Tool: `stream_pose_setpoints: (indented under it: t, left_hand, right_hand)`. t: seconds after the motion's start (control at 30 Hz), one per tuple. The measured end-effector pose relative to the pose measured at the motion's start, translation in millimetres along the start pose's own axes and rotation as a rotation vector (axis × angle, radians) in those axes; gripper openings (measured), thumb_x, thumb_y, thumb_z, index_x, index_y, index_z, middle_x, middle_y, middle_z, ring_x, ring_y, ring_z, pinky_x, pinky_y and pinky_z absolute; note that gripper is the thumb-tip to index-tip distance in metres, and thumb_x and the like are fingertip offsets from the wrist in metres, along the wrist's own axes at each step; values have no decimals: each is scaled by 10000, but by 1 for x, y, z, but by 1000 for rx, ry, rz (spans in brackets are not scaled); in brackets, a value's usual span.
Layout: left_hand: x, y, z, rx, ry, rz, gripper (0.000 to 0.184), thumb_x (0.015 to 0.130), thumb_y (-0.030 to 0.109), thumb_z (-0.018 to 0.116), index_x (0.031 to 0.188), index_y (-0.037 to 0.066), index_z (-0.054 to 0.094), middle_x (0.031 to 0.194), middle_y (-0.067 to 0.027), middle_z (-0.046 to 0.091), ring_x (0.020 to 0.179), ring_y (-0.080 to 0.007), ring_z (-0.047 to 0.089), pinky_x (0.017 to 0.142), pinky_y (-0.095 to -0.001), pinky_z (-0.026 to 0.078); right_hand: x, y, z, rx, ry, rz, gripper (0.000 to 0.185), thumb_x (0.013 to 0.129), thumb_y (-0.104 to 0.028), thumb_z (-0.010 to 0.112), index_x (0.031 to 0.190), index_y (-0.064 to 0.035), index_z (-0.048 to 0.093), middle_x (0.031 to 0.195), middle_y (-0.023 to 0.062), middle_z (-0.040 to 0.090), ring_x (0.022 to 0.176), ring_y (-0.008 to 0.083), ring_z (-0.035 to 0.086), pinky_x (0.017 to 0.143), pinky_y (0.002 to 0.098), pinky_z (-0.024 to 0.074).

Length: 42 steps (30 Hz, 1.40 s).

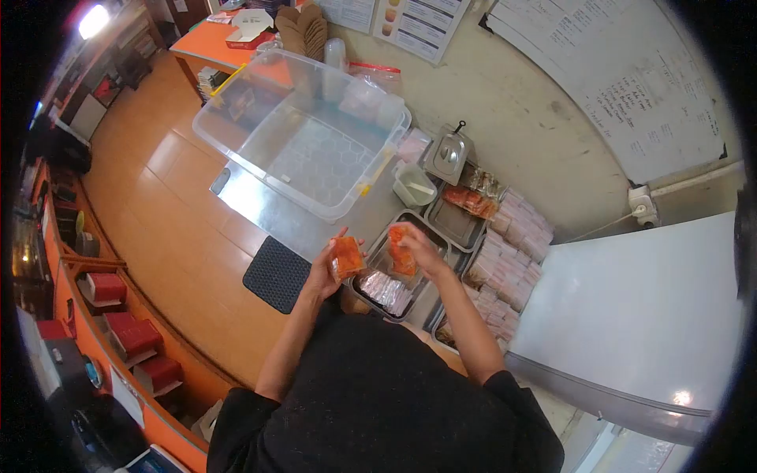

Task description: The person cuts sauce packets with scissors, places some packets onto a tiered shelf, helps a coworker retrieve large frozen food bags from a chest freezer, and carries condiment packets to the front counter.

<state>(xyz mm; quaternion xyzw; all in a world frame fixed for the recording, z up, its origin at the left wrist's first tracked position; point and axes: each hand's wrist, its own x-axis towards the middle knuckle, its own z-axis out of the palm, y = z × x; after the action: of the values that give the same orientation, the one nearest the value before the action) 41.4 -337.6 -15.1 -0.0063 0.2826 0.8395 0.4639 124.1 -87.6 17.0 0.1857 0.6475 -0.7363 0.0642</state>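
Observation:
My left hand (pixel 322 272) holds a clear packet with orange-red contents (pixel 347 258), just left of a metal tray (pixel 435 232). Above that tray, my right hand (pixel 422 251) is closed on a second orange packet (pixel 400 251). Shiny wrapped packets (pixel 384 291) lie in the near part of the tray. To the right, more trays hold rows of pale wrapped packets (pixel 505 266). Several red-orange packets (pixel 468 201) rest at the far end of a neighbouring metal tray (pixel 455 223).
A large clear plastic bin (pixel 335 211) stands on the metal counter ahead. Beside it are a pale green container (pixel 413 186) and a lidded steel container (pixel 449 154). A black mat (pixel 276 274) lies left. A white lid or door (pixel 631 307) is at the right.

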Motion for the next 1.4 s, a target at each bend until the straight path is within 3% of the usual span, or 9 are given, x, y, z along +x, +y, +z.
stream_pose_setpoints:
  t: [0.23, 0.43, 0.57, 0.7, 0.8, 0.9, 1.0, 1.2, 1.4]
  left_hand:
    - [15, -23, 5, -235, -10, -38, 714, 977, 543, 533, 1532, 142, 332, 1446, -152, 497, 1308, -334, 514, 1086, -521, 436]
    - [2, -15, 8, -112, -139, -27, 761, 935, 579, 558, 1517, 130, 361, 1437, -174, 503, 1275, -339, 545, 1055, -490, 476]
    - [-8, -13, -3, -207, -100, -39, 766, 920, 583, 574, 1499, 120, 379, 1407, -209, 515, 1193, -365, 599, 991, -550, 512]
    - [-12, -11, -9, -200, -82, -3, 762, 916, 581, 582, 1483, 108, 392, 1400, -219, 519, 1193, -379, 597, 986, -555, 516]
    - [-15, -7, -6, -190, -75, 23, 763, 913, 581, 588, 1478, 105, 397, 1400, -221, 519, 1190, -385, 597, 984, -556, 518]
    - [-25, -5, -2, -177, -58, 30, 761, 911, 581, 593, 1474, 108, 401, 1398, -219, 520, 1187, -386, 597, 978, -552, 521]
    - [-28, -3, -4, -162, -55, 30, 758, 909, 582, 598, 1471, 112, 405, 1398, -217, 521, 1190, -385, 594, 969, -546, 526]
    - [-24, 2, -12, -207, -90, 10, 740, 920, 532, 611, 1479, 97, 397, 1420, -218, 506, 1227, -395, 573, 1059, -539, 461]
    - [-19, 3, -9, -183, -82, -9, 733, 923, 544, 597, 1479, 110, 398, 1419, -217, 508, 1218, -392, 578, 1025, -548, 484]
  right_hand:
    - [-24, -55, 115, -832, 220, -337, 605, 912, -399, 688, 1298, 25, 496, 1299, 255, 542, 1231, 346, 535, 1033, 441, 426]
    - [-42, -52, 67, -974, 296, -365, 666, 930, -457, 647, 1370, 13, 479, 1387, 258, 524, 1278, 387, 525, 1034, 433, 438]
    - [-18, -24, -25, -1036, 266, 123, 598, 898, -447, 682, 1360, -90, 547, 1210, 179, 678, 1122, 364, 642, 944, 458, 496]
    - [14, 85, -57, -1140, 227, 203, 679, 810, -442, 772, 1337, -75, 549, 1193, 183, 677, 1090, 359, 649, 926, 469, 499]
    - [14, 118, -35, -1352, 633, -293, 566, 702, -404, 857, 1098, -57, 650, 993, 180, 685, 972, 386, 650, 868, 471, 514]
    - [24, 114, -40, -1201, 291, 232, 470, 713, -385, 857, 984, -49, 672, 1033, 173, 662, 1031, 386, 618, 883, 450, 504]
    - [27, 105, -54, -955, 191, 308, 392, 738, -343, 843, 917, -42, 667, 1107, 169, 648, 1106, 381, 592, 910, 435, 489]
    - [34, 97, -64, -1303, 282, -360, 522, 756, -277, 812, 1173, -36, 612, 1263, 169, 578, 1152, 357, 559, 933, 430, 499]
    - [46, 77, -45, -1550, 172, -71, 584, 754, -244, 806, 1258, -49, 583, 1269, 141, 568, 1231, 343, 496, 1021, 477, 440]
